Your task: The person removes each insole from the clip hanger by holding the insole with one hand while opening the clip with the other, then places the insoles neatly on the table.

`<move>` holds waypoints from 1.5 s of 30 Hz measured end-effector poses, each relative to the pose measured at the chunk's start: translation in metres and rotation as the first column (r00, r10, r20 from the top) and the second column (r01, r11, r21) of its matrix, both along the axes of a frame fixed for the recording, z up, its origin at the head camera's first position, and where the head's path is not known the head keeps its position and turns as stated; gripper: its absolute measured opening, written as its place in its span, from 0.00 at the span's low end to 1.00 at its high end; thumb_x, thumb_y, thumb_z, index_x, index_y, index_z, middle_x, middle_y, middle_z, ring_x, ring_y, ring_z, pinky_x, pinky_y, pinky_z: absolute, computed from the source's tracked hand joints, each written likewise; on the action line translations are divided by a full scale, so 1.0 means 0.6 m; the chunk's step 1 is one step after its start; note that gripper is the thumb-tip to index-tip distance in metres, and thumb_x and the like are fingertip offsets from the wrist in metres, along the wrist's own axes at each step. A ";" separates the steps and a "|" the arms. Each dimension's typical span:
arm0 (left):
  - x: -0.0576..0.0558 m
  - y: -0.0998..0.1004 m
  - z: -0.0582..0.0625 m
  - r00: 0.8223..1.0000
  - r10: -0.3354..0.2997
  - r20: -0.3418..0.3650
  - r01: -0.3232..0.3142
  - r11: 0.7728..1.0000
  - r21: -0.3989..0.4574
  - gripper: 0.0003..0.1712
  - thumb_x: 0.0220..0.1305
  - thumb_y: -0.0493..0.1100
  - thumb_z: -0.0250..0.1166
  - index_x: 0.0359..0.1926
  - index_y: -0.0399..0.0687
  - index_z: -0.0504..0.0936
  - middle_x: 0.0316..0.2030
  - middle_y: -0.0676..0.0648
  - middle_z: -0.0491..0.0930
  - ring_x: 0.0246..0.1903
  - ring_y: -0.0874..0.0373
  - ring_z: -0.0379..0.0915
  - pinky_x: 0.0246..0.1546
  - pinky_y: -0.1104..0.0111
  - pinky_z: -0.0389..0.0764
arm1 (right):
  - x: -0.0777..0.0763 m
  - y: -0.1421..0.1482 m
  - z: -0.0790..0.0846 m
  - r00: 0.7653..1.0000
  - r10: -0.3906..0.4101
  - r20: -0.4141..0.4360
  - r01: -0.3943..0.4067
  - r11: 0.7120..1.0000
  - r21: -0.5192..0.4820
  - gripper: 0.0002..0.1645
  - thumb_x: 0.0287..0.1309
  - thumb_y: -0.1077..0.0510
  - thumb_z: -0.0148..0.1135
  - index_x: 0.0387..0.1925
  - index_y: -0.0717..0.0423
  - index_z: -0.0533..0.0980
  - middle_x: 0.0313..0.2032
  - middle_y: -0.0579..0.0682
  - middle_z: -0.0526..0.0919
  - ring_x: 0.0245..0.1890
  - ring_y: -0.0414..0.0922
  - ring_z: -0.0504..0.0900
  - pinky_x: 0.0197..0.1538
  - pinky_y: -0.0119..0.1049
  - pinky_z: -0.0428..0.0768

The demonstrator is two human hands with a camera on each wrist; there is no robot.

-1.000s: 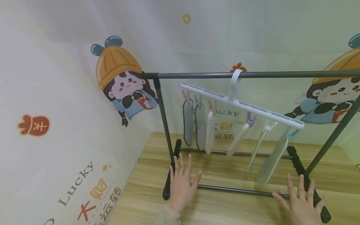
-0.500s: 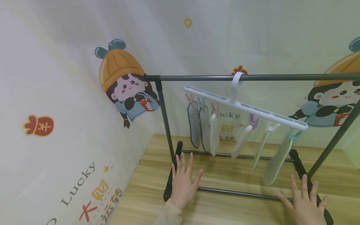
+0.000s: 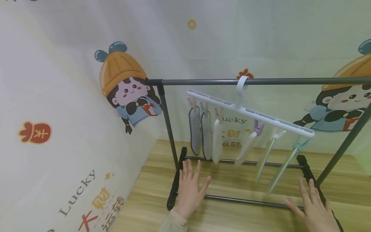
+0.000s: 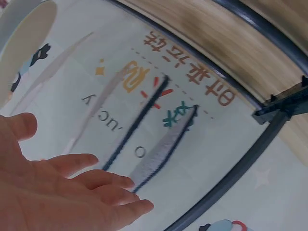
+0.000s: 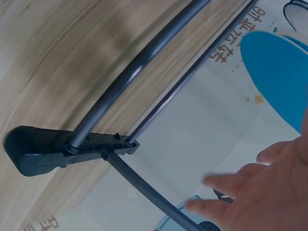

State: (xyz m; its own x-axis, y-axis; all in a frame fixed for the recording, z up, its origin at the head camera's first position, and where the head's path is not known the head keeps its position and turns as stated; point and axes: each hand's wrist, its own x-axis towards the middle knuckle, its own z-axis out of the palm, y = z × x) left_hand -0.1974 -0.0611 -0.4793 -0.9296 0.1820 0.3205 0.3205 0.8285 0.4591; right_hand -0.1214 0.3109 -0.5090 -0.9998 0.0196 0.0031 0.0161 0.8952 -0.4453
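Observation:
A white clip hanger (image 3: 261, 117) hooks over the top rail of a dark clothes rack (image 3: 290, 81) and slants down to the right. Clothespins hold several insoles from it: dark-edged grey ones (image 3: 195, 132) at left, pale white ones (image 3: 216, 141) in the middle, and yellow-and-blue-edged ones (image 3: 282, 170) seen edge-on at right. One insole (image 5: 276, 72) shows a blue face in the right wrist view. My left hand (image 3: 189, 191), fingers spread, hovers by the rack's left foot, holding nothing. My right hand (image 3: 317, 211) extends, fingers straight, over the right foot, also holding nothing.
The rack's lower crossbars (image 3: 246, 201) run between its black feet (image 3: 171, 199) on the wood-grain table (image 3: 232, 222). Behind stands a pale backdrop (image 3: 72, 80) with cartoon figures and lettering. The rack's right post (image 3: 342, 148) slants up at the right.
The two right insoles have turned until nearly edge-on. My right hand's fingers have drawn closer together and tilted left. The left hand stays almost in place; the head view shifts slightly.

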 end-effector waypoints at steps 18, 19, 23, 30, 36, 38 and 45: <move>0.023 0.050 0.055 0.989 -0.110 -0.099 0.120 0.988 0.097 0.29 0.73 0.56 0.54 0.63 0.39 0.74 0.64 0.30 0.71 0.68 0.30 0.59 0.65 0.37 0.63 | 0.003 -0.025 0.042 0.992 -0.012 -0.123 0.022 0.997 0.081 0.54 0.68 0.33 0.51 0.69 0.78 0.54 0.63 0.81 0.62 0.60 0.79 0.63 0.57 0.76 0.62; 0.023 0.053 0.058 0.986 -0.117 -0.118 0.128 0.988 0.089 0.28 0.73 0.54 0.55 0.62 0.38 0.75 0.63 0.30 0.72 0.67 0.31 0.62 0.64 0.38 0.65 | 0.004 -0.027 0.044 0.991 -0.013 -0.132 0.023 0.997 0.074 0.53 0.68 0.34 0.52 0.69 0.78 0.55 0.63 0.81 0.63 0.59 0.79 0.64 0.56 0.75 0.63; 0.022 0.065 0.068 0.977 -0.138 -0.160 0.151 0.986 0.067 0.25 0.71 0.52 0.57 0.59 0.38 0.77 0.59 0.33 0.76 0.63 0.35 0.69 0.63 0.42 0.70 | 0.004 -0.036 0.045 0.989 -0.037 -0.142 0.046 0.997 0.058 0.51 0.68 0.34 0.52 0.67 0.76 0.59 0.62 0.80 0.66 0.57 0.78 0.67 0.54 0.73 0.68; 0.023 0.089 0.087 0.973 -0.168 -0.161 0.176 0.983 0.040 0.24 0.73 0.52 0.55 0.58 0.39 0.78 0.56 0.39 0.80 0.58 0.43 0.75 0.60 0.49 0.74 | 0.003 -0.053 0.036 0.972 -0.045 -0.230 0.052 0.998 0.027 0.45 0.70 0.38 0.52 0.62 0.78 0.65 0.58 0.80 0.70 0.57 0.78 0.68 0.59 0.73 0.64; 0.026 0.113 0.102 0.962 -0.215 -0.169 0.222 0.975 0.027 0.21 0.73 0.52 0.55 0.53 0.41 0.81 0.50 0.44 0.85 0.52 0.50 0.79 0.56 0.57 0.78 | -0.001 -0.067 0.030 0.962 -0.053 -0.268 0.050 0.999 -0.017 0.44 0.72 0.40 0.51 0.64 0.79 0.62 0.59 0.81 0.68 0.59 0.77 0.65 0.60 0.73 0.61; 0.026 0.122 0.108 0.958 -0.226 -0.177 0.233 0.972 0.020 0.22 0.73 0.52 0.55 0.53 0.41 0.82 0.49 0.45 0.85 0.50 0.52 0.80 0.54 0.60 0.79 | -0.004 -0.071 0.029 0.958 -0.053 -0.280 0.050 0.999 -0.019 0.44 0.72 0.40 0.50 0.64 0.79 0.61 0.60 0.81 0.67 0.59 0.77 0.65 0.61 0.73 0.60; 0.022 0.158 0.134 0.949 -0.244 -0.201 0.242 0.970 -0.034 0.20 0.74 0.54 0.54 0.51 0.47 0.83 0.46 0.49 0.86 0.46 0.57 0.81 0.48 0.67 0.80 | -0.008 -0.081 0.025 0.927 -0.059 -0.370 0.051 0.998 -0.032 0.42 0.71 0.43 0.54 0.62 0.80 0.62 0.59 0.82 0.68 0.59 0.80 0.64 0.63 0.77 0.55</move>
State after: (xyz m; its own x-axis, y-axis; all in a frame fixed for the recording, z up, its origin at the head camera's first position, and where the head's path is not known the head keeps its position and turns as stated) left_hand -0.1842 0.0338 -0.3990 -0.7725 0.3983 0.4946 0.5982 0.7177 0.3565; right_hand -0.1260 0.2625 -0.4939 -0.9249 0.0786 0.3720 -0.1048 0.8877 -0.4484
